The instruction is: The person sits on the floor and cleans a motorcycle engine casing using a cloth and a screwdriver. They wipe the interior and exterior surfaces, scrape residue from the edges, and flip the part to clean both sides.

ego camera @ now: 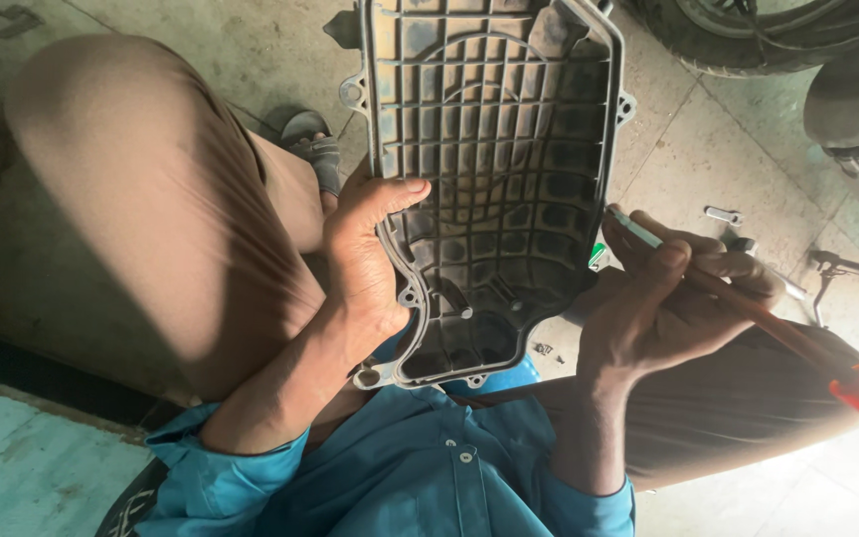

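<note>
My left hand (365, 264) grips the left edge of a dark grey ribbed plastic cover (494, 149), thumb pressed on its inner side, holding it upright in front of me. The cover's gridded inside faces me, with mounting lugs around its rim. My right hand (663, 298) holds a long thin tool (748, 308) with a brownish shaft and a red handle end at the lower right. The tool's pale tip (628, 224) rests close to the cover's right edge.
I crouch in brown trousers and a blue shirt on a concrete floor (708, 149). A sandalled foot (315, 149) shows behind the cover. A tyre (748, 40) and vehicle parts sit top right. Small metal pieces (725, 215) lie on the floor.
</note>
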